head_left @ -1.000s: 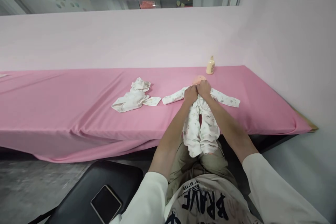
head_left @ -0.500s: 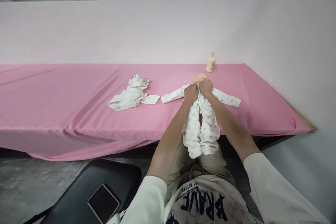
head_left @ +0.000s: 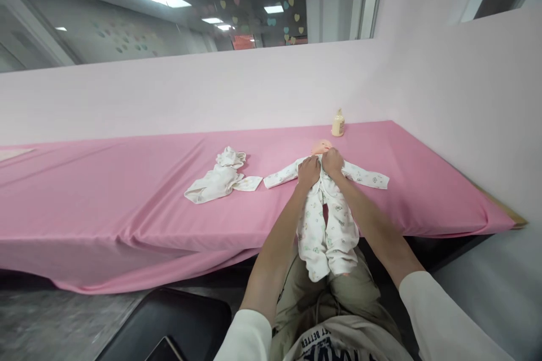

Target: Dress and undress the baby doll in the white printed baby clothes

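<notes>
A baby doll [head_left: 322, 146] lies on its back, its head pointing toward the wall. It wears a white printed baby romper [head_left: 312, 225], whose sleeves spread to both sides and whose legs hang over the table's front edge toward my lap. At the chest, close under the doll's head, my left hand [head_left: 309, 171] is closed on the romper's fabric. Right beside it, my right hand [head_left: 332, 162] grips the fabric at the neckline. Whatever fastening lies under my fingers is hidden. To the left rests a crumpled white baby garment [head_left: 215, 181], near the romper's sleeve.
A cream pump bottle [head_left: 337, 124] stands behind the doll near the wall. Pink cloth [head_left: 105, 192] covers the long table. At lower left, a black seat [head_left: 169, 316] holds a phone [head_left: 166, 351]. A wall [head_left: 474, 107] bounds the right side.
The camera view has tilted upward, so more window shows and the table sits lower in the picture. Both hands stay closed on the romper at the chest.
</notes>
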The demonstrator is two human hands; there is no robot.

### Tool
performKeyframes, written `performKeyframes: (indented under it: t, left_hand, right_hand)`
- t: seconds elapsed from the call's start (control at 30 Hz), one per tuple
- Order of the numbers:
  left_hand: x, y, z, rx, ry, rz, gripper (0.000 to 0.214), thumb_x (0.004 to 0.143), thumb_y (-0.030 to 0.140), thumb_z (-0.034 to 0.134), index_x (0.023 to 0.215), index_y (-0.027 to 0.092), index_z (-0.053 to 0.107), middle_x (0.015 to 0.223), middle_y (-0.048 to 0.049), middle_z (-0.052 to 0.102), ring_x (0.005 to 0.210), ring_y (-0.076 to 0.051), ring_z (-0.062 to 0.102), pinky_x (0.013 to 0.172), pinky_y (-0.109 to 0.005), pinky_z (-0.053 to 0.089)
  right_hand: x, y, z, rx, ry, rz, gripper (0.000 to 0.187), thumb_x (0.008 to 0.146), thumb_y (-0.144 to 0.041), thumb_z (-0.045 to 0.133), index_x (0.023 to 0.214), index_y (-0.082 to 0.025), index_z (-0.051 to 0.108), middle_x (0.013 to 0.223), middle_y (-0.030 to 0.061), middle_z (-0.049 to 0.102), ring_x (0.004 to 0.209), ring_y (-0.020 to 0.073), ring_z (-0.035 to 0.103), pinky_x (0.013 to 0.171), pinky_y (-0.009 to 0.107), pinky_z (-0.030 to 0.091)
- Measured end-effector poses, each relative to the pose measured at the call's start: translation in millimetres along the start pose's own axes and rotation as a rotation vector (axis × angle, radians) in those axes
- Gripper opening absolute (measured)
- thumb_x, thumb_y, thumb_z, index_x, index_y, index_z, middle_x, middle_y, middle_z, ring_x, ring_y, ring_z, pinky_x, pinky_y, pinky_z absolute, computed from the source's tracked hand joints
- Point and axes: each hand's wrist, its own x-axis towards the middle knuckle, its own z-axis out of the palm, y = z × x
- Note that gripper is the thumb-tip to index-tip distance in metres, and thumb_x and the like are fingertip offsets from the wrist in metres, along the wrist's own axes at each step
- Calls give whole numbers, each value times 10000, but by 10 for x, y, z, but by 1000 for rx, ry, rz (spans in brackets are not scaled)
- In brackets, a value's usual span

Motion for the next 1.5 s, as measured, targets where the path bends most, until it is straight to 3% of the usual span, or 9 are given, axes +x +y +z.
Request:
performKeyframes:
  t: [0.23,0.4,0.53,0.87,1.1,1.23,1.33,1.43,1.5]
  left_hand:
    - [129,23,-42,4,-72,10,450,967,334,371,1405,312,471,1401,-62,513,1311,-278,421,1092,-485,307]
    - [239,63,-21,81,-60,27,351,950,334,422,1234,312,627,1287,-74,539,1233,-289,445,1038,-498,332]
    - [249,23,44,90,0,40,300,959,319,433,1152,273,658,1253,-75,556,1195,-272,455,1004,-465,349]
    - [158,-13,49,-3,92,44,308,934,184,434,1112,251,676,1206,-78,612,1174,-260,488,979,-412,357]
    - [195,-132,120,-99,179,-34,274,926,249,443,1049,188,680,1134,-118,643,1114,-264,535,950,-395,381]
    - [215,-228,126,-182,259,-51,230,897,271,484,954,172,683,1031,-112,662,1052,-242,552,935,-363,391]
    - [221,-283,128,-241,281,-43,275,922,245,407,859,174,665,934,-93,668,960,-217,569,878,-342,412]
    - [195,-300,130,-229,268,-42,339,952,216,326,849,175,646,912,-90,665,914,-208,579,841,-336,423]
    - [152,-282,126,-182,282,-33,304,958,227,345,966,179,646,974,-95,663,954,-221,578,860,-348,420]
  right_hand:
    - [-17,165,1,195,-5,-38,338,947,-267,307,979,-173,630,1062,95,661,975,219,594,847,317,429]
    - [-13,310,22,334,-9,-133,299,922,-275,346,888,-181,628,932,52,667,868,191,580,768,277,420]
    - [-14,342,48,393,-5,-170,267,910,-267,382,821,-185,620,875,38,665,800,182,570,714,266,400]
    - [-40,247,47,260,6,-126,245,915,-238,410,841,-192,640,904,36,670,820,178,569,710,256,368]
    - [-165,237,-35,330,149,32,338,962,-263,262,1021,-168,582,965,84,666,865,201,583,732,272,379]
    - [-246,183,-164,292,11,-63,290,919,-412,408,996,-198,589,957,54,674,889,208,603,739,279,404]
    - [-296,48,-230,131,-87,-123,379,846,-493,529,1047,-180,601,1067,96,665,974,253,616,774,315,431]
    - [-348,-85,-225,-24,-77,-122,366,861,-402,520,1095,-135,607,1152,159,637,1039,293,616,798,348,442]
    - [-381,-117,-196,-59,-51,-125,310,881,-324,480,1070,-124,623,1139,166,641,1046,296,617,799,348,439]
